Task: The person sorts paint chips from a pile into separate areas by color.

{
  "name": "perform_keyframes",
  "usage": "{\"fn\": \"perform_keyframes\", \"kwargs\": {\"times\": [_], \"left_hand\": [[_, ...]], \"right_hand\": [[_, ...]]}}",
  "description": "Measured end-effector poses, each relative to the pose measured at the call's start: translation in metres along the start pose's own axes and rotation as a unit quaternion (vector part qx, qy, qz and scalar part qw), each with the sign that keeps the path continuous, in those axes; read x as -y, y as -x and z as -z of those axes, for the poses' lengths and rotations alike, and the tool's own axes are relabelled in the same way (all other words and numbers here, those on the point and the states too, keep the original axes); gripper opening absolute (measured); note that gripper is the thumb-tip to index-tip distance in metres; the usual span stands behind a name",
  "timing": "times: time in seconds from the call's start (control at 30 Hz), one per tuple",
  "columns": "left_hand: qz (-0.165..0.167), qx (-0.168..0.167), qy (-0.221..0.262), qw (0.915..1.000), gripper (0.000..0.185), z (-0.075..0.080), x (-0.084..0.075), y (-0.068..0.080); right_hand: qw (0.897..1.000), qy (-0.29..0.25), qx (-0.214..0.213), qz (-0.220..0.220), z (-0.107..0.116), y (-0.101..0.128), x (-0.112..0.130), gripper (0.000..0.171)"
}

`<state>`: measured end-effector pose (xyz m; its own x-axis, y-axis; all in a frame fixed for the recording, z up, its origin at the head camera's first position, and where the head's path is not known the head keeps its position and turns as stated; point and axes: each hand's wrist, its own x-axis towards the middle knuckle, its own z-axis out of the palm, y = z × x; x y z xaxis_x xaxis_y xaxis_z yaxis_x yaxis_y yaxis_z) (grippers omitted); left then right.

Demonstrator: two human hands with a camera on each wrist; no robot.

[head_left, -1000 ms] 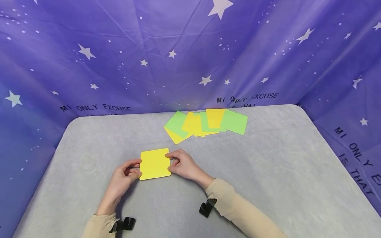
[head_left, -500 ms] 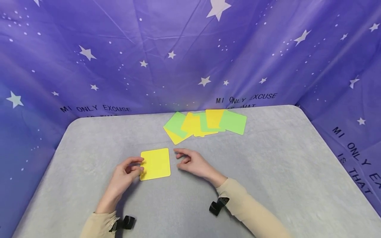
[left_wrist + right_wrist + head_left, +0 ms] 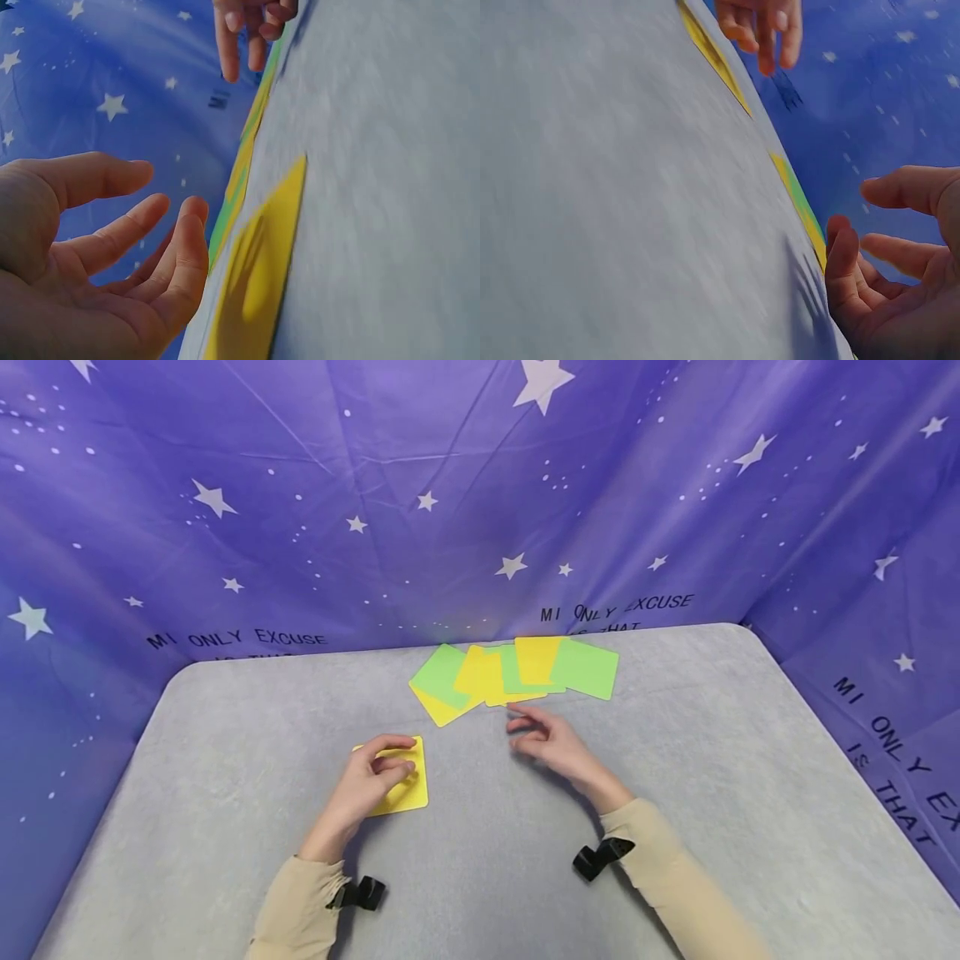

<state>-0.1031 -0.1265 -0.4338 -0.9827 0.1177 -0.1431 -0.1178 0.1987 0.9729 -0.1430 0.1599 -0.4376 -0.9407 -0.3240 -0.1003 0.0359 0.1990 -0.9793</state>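
A square yellow card (image 3: 417,789) lies flat on the table, left of the middle, partly covered in the head view by my left hand (image 3: 372,777). That hand hovers over the card with loosely bent fingers and nothing between them; the left wrist view shows a gap between the fingers and the yellow card (image 3: 259,277). My right hand (image 3: 558,746) is above the table, just short of the row of cards, its fingers relaxed and holding nothing. The row overlaps yellow cards (image 3: 536,660) and green cards (image 3: 588,668) along the far edge.
The grey table (image 3: 495,877) has rounded far corners. Behind and beside it hangs a purple curtain (image 3: 420,435) with white stars and lettering. A black wrist camera (image 3: 367,893) sits on the left sleeve, another black wrist camera (image 3: 596,860) on the right.
Both hands have let go of the yellow card's sides. My right hand has moved right and away toward the row; my left hand has shifted right over the card, which stays in place.
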Motion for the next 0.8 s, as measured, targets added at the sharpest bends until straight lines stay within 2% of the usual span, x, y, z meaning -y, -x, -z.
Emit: {"fn": "perform_keyframes", "kwargs": {"times": [0.17,0.33,0.47,0.7,0.8], "left_hand": [[-0.020,0.033,0.002,0.9992,0.032,-0.029,-0.007,-0.016],[-0.043,0.072,-0.006,0.9965,0.033,-0.064,-0.015,-0.031],[-0.066,0.098,0.006,0.9931,0.033,-0.086,-0.020,-0.043],[-0.071,0.118,0.040,0.9897,0.034,-0.113,-0.026,-0.065],[-0.065,0.120,0.047,0.9895,0.037,-0.120,-0.034,-0.071]], "right_hand": [[0.999,-0.021,-0.049,0.001,0.030,0.003,-0.001,0.062],[0.996,-0.007,-0.093,0.003,0.055,0.007,-0.003,0.058],[0.994,0.009,-0.106,-0.006,0.069,0.011,-0.002,0.059],[0.991,0.040,-0.128,-0.016,0.090,0.014,-0.002,0.061],[0.989,0.051,-0.139,-0.021,0.097,0.014,-0.002,0.061]]}}
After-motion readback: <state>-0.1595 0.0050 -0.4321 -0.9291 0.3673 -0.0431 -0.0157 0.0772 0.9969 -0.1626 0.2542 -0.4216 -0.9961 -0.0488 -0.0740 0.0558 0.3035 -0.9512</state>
